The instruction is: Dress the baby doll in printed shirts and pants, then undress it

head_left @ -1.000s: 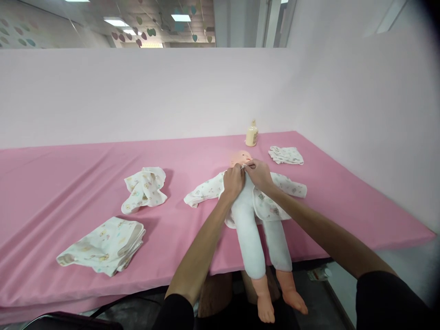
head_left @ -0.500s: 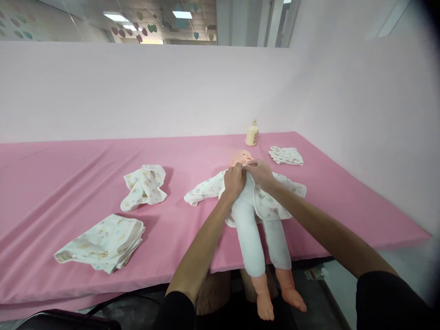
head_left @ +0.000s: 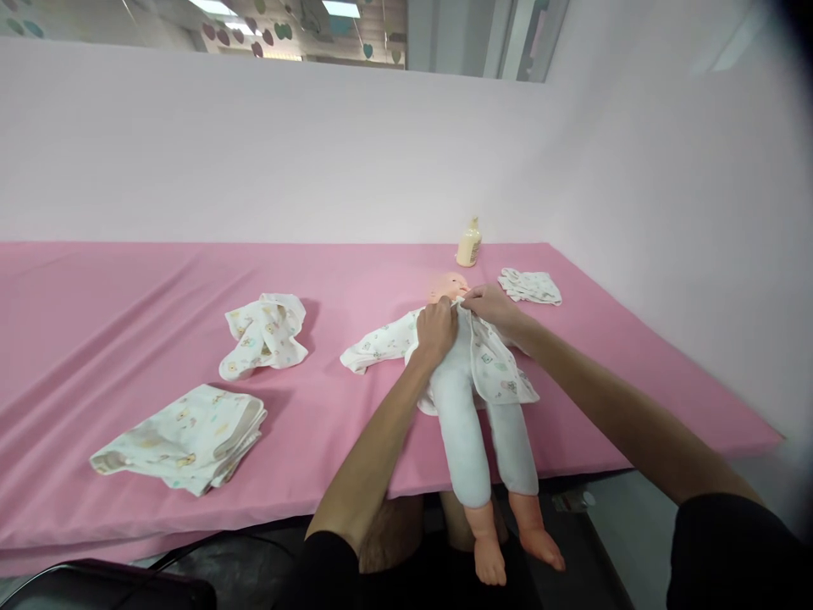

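A baby doll (head_left: 457, 419) with a white cloth body lies on its back, legs hanging over the table's near edge. It wears a white patterned baby jacket (head_left: 503, 366), spread at the front, one sleeve stretched out to the left. My left hand (head_left: 437, 329) is closed at the neckline, on the jacket's left front edge. Opposite it, my right hand (head_left: 489, 307) pinches the jacket's other front edge near the collar. Both hands are just below the doll's head (head_left: 448, 286), which they partly cover. The exact grip of the left fingertips is hidden.
The table has a pink cover (head_left: 330, 440). On its left lie a crumpled patterned cloth (head_left: 265, 335) and a folded patterned cloth (head_left: 187, 436). At the back stand a pump bottle (head_left: 468, 246) and, right of it, a small folded white garment (head_left: 530, 286). A pale wall (head_left: 285, 161) rises behind.
My right hand has moved slightly right and away from my left, drawing the jacket's front edge with it. My left hand stays at the neckline. The camera view has shifted a little.
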Tool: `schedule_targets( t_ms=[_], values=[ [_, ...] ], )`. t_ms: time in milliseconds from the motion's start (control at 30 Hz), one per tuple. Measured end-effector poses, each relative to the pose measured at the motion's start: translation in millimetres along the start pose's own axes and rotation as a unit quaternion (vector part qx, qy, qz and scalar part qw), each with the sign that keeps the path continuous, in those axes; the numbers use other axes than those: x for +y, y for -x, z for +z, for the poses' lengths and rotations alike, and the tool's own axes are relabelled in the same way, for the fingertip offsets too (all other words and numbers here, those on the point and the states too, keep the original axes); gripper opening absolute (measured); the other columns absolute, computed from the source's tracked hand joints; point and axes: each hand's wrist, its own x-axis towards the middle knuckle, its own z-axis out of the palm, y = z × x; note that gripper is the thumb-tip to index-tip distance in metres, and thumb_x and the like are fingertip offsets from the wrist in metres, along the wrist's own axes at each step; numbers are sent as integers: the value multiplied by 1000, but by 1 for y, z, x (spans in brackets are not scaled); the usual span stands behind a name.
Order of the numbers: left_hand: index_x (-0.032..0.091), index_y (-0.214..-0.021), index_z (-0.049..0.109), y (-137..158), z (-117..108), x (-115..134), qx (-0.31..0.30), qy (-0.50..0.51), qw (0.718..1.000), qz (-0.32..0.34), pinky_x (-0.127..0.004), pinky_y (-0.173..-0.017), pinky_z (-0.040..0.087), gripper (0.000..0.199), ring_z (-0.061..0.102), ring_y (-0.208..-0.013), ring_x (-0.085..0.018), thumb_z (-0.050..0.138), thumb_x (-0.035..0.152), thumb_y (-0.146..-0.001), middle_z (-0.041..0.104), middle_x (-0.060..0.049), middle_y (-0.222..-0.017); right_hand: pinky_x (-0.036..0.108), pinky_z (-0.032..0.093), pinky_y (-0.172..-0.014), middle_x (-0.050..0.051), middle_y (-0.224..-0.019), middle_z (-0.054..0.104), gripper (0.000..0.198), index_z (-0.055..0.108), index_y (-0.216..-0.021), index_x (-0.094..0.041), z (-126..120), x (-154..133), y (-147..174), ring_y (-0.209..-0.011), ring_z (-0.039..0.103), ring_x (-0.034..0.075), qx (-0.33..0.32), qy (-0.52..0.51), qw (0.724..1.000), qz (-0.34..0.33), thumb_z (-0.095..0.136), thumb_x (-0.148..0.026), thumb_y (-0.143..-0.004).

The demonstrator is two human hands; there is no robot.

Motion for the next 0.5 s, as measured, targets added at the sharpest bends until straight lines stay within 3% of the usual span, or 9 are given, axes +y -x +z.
schedule_targets(
  t_ms=[167, 267, 367, 500],
  values=[
    [18, -110, 59, -2, -1, 2, -6, -1, 1000, 3, -34, -82, 42, 31, 64, -100, -27, 33, 33, -104, 70, -13, -104, 28, 50, -66, 2, -74, 68, 15, 71, -79, -16, 3, -6, 7, -73, 63, 19, 1, 6, 1000, 16, 62, -27, -77],
    [18, -114, 60, 2, -7, 2, -9, 13, 1000, 8, -35, -87, 43, 33, 63, -103, -27, 33, 34, -104, 70, -14, -109, 38, 51, -89, 9, -98, 70, 17, 71, -93, -16, -10, -18, 48, -98, 65, 26, 60, 101, 991, -55, 61, -25, -82],
    [20, -120, 58, 11, -18, -2, -19, 32, 999, 12, -38, -90, 43, 32, 62, -106, -28, 35, 32, -103, 68, -14, -113, 44, 49, -97, 10, -107, 68, 18, 67, -103, -23, -27, -16, 139, -108, 62, 27, 73, 172, 967, -174, 53, -26, -93],
    [15, -126, 55, 43, -43, -8, -27, 22, 999, 6, -40, -91, 45, 33, 60, -109, -31, 43, 30, -99, 64, -15, -118, 50, 56, -83, 7, -92, 68, 18, 63, -104, -34, -19, 38, 305, -90, 68, 28, 154, 187, 959, -146, 56, -25, -91]
  ],
)
